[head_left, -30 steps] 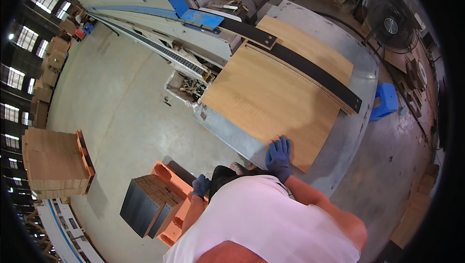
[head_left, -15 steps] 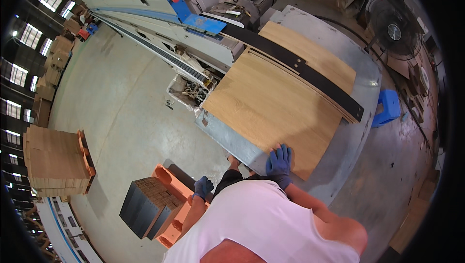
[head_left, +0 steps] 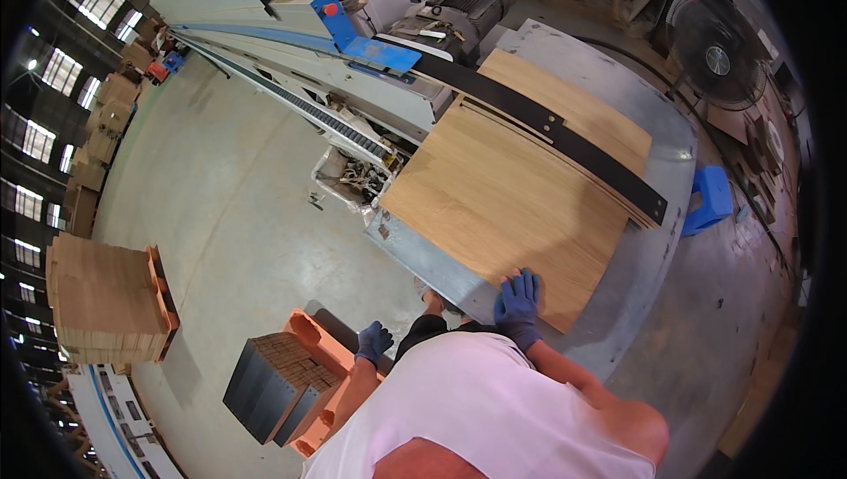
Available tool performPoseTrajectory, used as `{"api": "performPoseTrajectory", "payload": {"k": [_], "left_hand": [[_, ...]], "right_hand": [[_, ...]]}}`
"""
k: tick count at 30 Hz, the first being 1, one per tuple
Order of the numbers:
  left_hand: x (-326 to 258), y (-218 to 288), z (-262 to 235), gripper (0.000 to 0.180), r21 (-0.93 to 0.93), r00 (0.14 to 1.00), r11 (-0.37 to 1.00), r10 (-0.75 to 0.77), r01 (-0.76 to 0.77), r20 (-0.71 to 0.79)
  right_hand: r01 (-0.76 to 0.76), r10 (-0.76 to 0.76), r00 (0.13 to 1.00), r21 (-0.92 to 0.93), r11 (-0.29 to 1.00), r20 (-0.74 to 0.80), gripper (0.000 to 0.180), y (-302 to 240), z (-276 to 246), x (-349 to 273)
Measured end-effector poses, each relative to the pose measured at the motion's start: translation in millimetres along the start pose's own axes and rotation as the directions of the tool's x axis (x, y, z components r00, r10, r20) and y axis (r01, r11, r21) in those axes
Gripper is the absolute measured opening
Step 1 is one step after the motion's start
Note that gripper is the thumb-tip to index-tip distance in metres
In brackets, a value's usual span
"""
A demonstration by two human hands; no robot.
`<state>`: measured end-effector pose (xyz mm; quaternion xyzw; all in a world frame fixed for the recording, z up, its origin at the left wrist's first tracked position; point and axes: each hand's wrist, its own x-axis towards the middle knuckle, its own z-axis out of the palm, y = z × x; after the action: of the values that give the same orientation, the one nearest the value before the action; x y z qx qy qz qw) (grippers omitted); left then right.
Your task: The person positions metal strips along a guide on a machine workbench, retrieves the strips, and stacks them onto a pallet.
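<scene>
My right hand [head_left: 517, 303], in a blue-grey glove, lies flat on the near edge of a wide light wood-grain board [head_left: 507, 197], its fingers stretched out. The board rests on a grey metal table [head_left: 441, 260]. A black metal bar [head_left: 609, 161] with several holes crosses over it, and a second wood-grain board [head_left: 565, 95] shows beyond the bar. My left hand [head_left: 374, 342], gloved as well, hangs low at my left side with its fingers curled and nothing visible in them. It is nearest to an orange pallet [head_left: 311, 331] holding a stack of dark-faced boards [head_left: 265, 386].
A long white machine [head_left: 304, 82] with a blue bracket and red button adjoins the table's far left, a motor [head_left: 468, 11] behind it. At right are a blue stool [head_left: 708, 199] and a black fan [head_left: 716, 56]. A brown panel stack [head_left: 106, 298] stands left.
The view has shifted slightly, so the scene sits a little further right and lower. My right hand stays flat on the board, and my left stays curled at my side.
</scene>
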<state>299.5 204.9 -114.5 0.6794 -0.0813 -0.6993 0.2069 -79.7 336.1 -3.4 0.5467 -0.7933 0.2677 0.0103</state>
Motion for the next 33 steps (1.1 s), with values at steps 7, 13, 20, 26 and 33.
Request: {"api": "performPoseTrajectory", "payload": {"k": [7, 13, 20, 26, 33], "left_hand": [[-6, -11, -18, 0.033, -0.103, 0.994, 0.995, -0.005, 0.016, 0.108], [-16, -14, -13, 0.031, -0.137, 0.986, 0.988, -0.041, 0.064, 0.161], [-5, -8, -6, 0.028, -0.035, 0.967, 0.998, -0.047, 0.057, 0.25], [-6, -2, 11, 0.028, -0.003, 0.999, 0.999, -0.035, 0.035, -0.029], [-1, -10, 4, 0.026, -0.042, 0.997, 0.997, -0.064, 0.066, 0.038]], "right_hand": [[0.001, -0.001, 1.0, -0.012, 1.0, 0.001, 0.04, 0, 5, -1], [-0.007, 0.007, 1.0, -0.011, 1.0, 0.01, 0.04, -1, 2, 1], [-0.014, 0.014, 1.0, -0.012, 1.0, 0.016, 0.039, -2, 2, 1], [-0.008, 0.008, 1.0, -0.017, 1.0, 0.001, 0.039, 1, 4, 0], [0.004, -0.005, 1.0, -0.012, 1.0, -0.009, 0.038, 0, 3, 1]]}}
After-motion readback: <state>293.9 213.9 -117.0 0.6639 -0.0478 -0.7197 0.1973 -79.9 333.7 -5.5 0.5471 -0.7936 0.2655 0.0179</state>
